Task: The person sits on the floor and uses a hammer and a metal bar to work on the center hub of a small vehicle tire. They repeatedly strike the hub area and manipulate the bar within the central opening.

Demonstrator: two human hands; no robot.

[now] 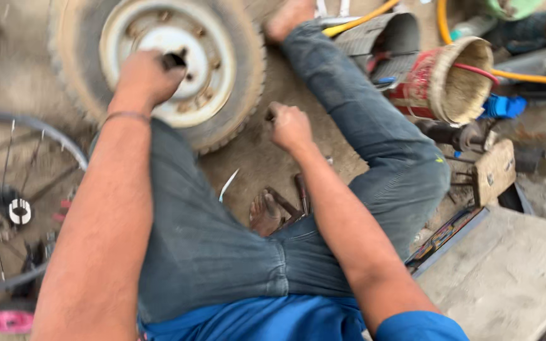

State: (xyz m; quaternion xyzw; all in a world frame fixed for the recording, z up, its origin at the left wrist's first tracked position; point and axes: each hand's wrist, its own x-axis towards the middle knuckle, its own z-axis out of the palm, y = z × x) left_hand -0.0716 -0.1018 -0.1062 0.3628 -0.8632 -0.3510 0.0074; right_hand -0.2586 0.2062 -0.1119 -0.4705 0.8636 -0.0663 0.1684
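Note:
A dusty tyre on a white steel rim (159,57) lies flat on the dirt floor in front of me. My left hand (148,77) rests over the rim's centre, closed around a small dark tool or part. My right hand (287,125) hovers to the right of the tyre as a fist, and a small dark piece seems pinched at its thumb; the blur hides what it is. My legs in grey-blue jeans (374,126) bend around the tyre, one bare foot near the top and the other tucked under my knee.
A spoked bicycle wheel (14,202) lies at the left. A woven basket (459,79) on its side, yellow hoses (526,76), a blue object and tools crowd the upper right. A wooden block (494,172) and a concrete slab (513,278) sit at the right.

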